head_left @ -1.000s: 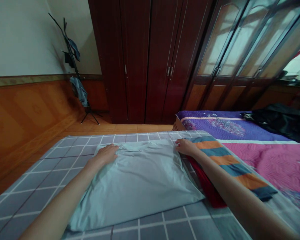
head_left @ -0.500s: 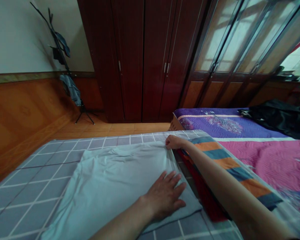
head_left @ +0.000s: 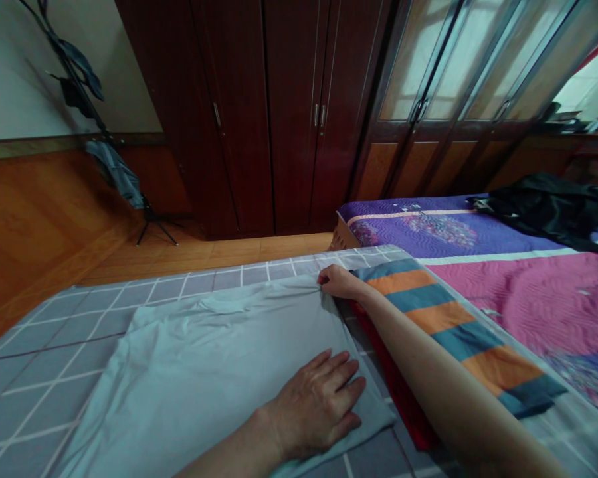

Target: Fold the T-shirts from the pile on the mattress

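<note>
One pale blue-green garment (head_left: 204, 358) lies spread on the near bed (head_left: 34, 372), over a grey sheet with a white check; its near left part runs out of view at the bottom edge. Fine creases cross its left half; the right half is smoother.

Your left hand (head_left: 319, 401) rests palm down on the garment near its near right corner, fingers spread and thumb out to the side. Your right hand (head_left: 339, 281) pinches the far right corner, with short creases drawn toward the fingertips; the thumb is mostly hidden from you.

Just right of the garment, a strip of sheet between, you have a red cloth (head_left: 403, 392), partly covered by your right forearm. Beyond the forearm lies a folded striped cloth (head_left: 448, 318), blue and orange bands; whether it touches the red one, you cannot tell.

Farther right: a second bed (head_left: 478, 279) with a purple and pink cover, a black garment (head_left: 543, 206) heaped on it. Ahead of you, past the floor (head_left: 219, 255), a dark red wardrobe (head_left: 299, 113), doors shut. To its left, a coat rack (head_left: 99, 119) carries a blue-grey cloth (head_left: 114, 172).
</note>
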The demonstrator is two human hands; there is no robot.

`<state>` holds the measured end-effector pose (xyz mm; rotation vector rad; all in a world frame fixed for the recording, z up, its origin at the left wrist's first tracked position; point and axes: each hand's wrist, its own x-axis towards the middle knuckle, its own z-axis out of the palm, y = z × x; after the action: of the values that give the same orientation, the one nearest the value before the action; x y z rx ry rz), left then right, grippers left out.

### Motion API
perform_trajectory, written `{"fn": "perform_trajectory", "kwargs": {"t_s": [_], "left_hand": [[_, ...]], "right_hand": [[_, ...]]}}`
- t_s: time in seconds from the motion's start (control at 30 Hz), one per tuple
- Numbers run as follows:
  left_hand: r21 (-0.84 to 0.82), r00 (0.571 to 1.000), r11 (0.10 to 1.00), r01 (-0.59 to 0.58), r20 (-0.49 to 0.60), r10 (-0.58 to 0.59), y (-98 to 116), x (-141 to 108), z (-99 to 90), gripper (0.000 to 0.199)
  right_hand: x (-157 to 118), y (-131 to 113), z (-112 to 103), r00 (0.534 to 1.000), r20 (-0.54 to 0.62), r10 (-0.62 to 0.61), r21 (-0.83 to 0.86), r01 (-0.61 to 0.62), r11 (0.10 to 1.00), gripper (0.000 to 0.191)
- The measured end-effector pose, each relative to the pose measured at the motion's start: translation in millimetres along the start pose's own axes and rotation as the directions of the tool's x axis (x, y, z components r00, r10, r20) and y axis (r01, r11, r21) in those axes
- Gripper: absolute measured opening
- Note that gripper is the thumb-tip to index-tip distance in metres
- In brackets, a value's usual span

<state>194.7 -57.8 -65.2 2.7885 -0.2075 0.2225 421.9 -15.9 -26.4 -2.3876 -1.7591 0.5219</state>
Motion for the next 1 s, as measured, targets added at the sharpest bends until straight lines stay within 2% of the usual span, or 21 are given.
{"fn": "perform_trajectory", "kwargs": {"t_s": [0.07,0.17,0.37,0.47,0.57,0.7,0.77,0.9,1.0], "left_hand": [[-0.002,1.000,1.000,-0.006,0.015,0.006,0,0,-1.0,0.045],[-0.003,1.000,1.000,0.001,0.027,-0.001,1,1,-2.8,0.045],[-0.007,0.999,1.000,-0.001,0.034,0.001,2,1,-3.2,0.044],[-0.001,0.999,1.000,0.002,0.033,-0.002,3,1,-3.3,0.044],[0.008,0.999,1.000,0.007,0.035,-0.007,4,1,-4.8,0.044],[0.014,0.999,1.000,0.019,0.034,-0.020,4,3,-7.9,0.044],[0.018,0.999,1.000,0.025,0.037,-0.026,5,3,-9.1,0.044],[0.038,0.999,0.999,0.009,0.032,-0.010,6,2,-9.5,0.045],[0.061,1.000,0.998,-0.011,0.008,0.010,5,1,-8.8,0.044]], "right_hand": [[0,1,2,0.998,-0.068,0.007,-0.019,-0.008,1.000,0.013],[-1,2,3,0.987,-0.158,0.027,-0.043,-0.034,0.998,0.019],[0,0,6,0.983,-0.182,-0.002,-0.036,-0.005,0.999,0.015],[-3,-8,6,0.967,-0.255,-0.011,-0.010,0.009,1.000,0.021],[-8,-24,10,0.949,-0.292,-0.122,0.055,0.144,0.988,0.033],[-9,-44,26,0.917,-0.143,-0.372,0.217,0.396,0.892,0.033],[-4,-45,33,0.911,-0.127,-0.393,0.294,0.413,0.862,0.035],[6,-35,35,0.914,-0.214,-0.344,0.384,0.402,0.831,0.044],[7,-31,36,0.892,-0.211,-0.400,0.407,0.453,0.793,0.040]]}}
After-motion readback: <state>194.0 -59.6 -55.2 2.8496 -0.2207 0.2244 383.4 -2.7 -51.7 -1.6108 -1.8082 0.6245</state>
